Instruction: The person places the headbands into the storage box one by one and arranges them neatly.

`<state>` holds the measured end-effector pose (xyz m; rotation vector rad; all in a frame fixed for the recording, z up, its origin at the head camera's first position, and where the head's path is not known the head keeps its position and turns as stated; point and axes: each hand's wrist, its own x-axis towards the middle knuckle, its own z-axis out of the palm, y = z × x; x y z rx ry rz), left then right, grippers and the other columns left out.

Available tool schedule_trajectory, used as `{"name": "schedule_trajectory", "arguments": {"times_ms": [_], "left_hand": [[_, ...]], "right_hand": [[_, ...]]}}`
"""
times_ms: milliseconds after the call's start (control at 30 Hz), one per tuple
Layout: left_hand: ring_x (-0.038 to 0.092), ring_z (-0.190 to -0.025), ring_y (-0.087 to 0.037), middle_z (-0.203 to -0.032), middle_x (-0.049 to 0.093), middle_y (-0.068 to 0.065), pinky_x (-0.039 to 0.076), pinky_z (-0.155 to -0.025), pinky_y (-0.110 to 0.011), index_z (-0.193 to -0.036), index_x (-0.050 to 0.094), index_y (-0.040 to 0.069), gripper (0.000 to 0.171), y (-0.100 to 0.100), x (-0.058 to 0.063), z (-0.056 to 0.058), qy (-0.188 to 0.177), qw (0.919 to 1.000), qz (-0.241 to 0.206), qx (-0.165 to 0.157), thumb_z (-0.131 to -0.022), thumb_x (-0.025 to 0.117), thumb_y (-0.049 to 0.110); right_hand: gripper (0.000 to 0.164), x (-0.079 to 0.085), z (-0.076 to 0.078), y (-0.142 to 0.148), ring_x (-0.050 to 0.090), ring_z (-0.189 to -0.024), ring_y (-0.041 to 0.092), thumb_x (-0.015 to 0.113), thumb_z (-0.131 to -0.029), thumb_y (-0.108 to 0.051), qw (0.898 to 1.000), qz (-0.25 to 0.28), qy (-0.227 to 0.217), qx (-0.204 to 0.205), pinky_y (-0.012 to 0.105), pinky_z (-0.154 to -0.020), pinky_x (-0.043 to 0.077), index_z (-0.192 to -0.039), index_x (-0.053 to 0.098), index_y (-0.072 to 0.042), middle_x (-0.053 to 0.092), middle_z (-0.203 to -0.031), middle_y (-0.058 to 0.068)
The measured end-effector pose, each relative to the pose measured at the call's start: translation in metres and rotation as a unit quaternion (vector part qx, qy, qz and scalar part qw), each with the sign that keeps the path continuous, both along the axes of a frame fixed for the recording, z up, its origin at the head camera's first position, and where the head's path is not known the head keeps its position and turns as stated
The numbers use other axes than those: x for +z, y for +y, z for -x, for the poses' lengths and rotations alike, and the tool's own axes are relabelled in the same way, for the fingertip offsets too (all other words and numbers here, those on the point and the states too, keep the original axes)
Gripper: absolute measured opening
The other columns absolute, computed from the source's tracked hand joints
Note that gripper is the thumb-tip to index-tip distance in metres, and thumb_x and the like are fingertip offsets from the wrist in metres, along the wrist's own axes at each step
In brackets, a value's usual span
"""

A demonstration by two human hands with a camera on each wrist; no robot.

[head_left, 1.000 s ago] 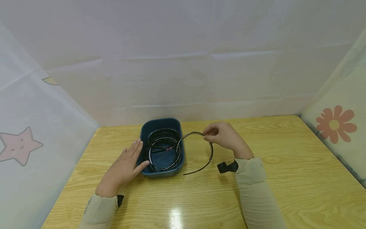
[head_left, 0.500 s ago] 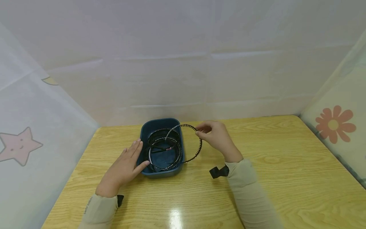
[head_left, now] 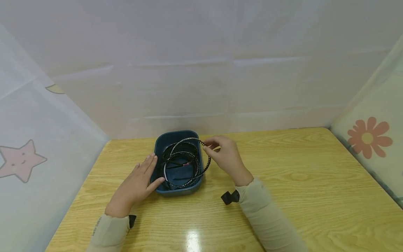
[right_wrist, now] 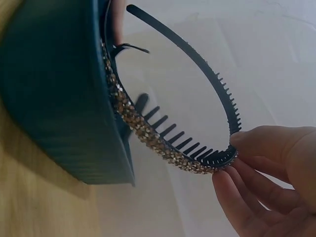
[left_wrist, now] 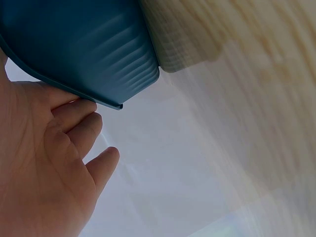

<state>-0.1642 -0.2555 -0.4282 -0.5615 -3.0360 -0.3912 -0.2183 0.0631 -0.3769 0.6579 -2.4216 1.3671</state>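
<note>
My right hand (head_left: 226, 154) pinches a black toothed headband (right_wrist: 158, 148) between thumb and fingers. Gold-brown glittering stones cover the headband's outer face. In the head view it overlaps the right rim of a dark blue plastic bin (head_left: 177, 192), its curve over the bin's inside. Several more dark headbands (head_left: 179, 145) lie in the bin, one with a pinkish patch. My left hand (head_left: 135, 185) rests on the bin's left rim, fingers fairly straight and thumb at the near left edge. The left wrist view shows its fingertips (left_wrist: 89, 106) against the rim of the ribbed bin wall.
The bin stands on a wood-grain table (head_left: 299, 182), toward its back edge. A pale sheet wall (head_left: 201, 87) rises behind. Side sheets carry a pink star (head_left: 23, 161) and a red flower (head_left: 369, 137). Black wrist-camera mounts (head_left: 230, 197) stick out beside the sleeves.
My right hand has moved left, carrying the headband from the table side of the bin to over its right rim. The left hand and the bin have stayed put.
</note>
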Motion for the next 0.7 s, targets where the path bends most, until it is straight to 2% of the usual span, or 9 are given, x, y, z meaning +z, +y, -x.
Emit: {"name": "schedule_trajectory", "arguments": {"times_ms": [200, 567, 700], "left_hand": [[0.014, -0.154, -0.039, -0.168, 0.014, -0.020, 0.015, -0.122, -0.062, -0.160, 0.019, -0.003, 0.084, 0.000, -0.002, 0.001, -0.009, 0.9999, 0.003, 0.004, -0.104, 0.047, 0.054], [0.015, -0.153, -0.040, -0.167, 0.015, -0.021, 0.016, -0.121, -0.063, -0.160, 0.020, -0.004, 0.085, -0.001, -0.003, 0.001, -0.004, 1.0000, 0.004, 0.002, -0.104, 0.049, 0.054], [0.015, -0.154, -0.039, -0.168, 0.014, -0.020, 0.016, -0.121, -0.062, -0.160, 0.019, -0.003, 0.086, 0.000, -0.003, 0.000, -0.005, 1.0000, 0.004, 0.004, -0.104, 0.048, 0.055]], "right_hand": [[0.015, -0.007, -0.005, -0.015, 0.069, -0.086, 0.019, 0.076, -0.091, -0.008, 1.000, -0.013, 0.028, -0.001, 0.025, -0.072, 0.060, -0.106, 0.077, -0.003, 0.073, -0.102, 0.009], [0.014, -0.017, -0.010, -0.033, 0.068, -0.083, 0.021, 0.076, -0.091, -0.005, 0.998, -0.040, 0.034, 0.015, 0.033, -0.071, 0.062, -0.103, 0.075, 0.000, 0.071, -0.097, 0.010], [0.011, -0.019, -0.011, -0.035, 0.067, -0.082, 0.019, 0.075, -0.092, -0.005, 0.998, -0.055, 0.033, 0.023, 0.031, -0.071, 0.061, -0.101, 0.075, 0.000, 0.071, -0.094, 0.009]]}}
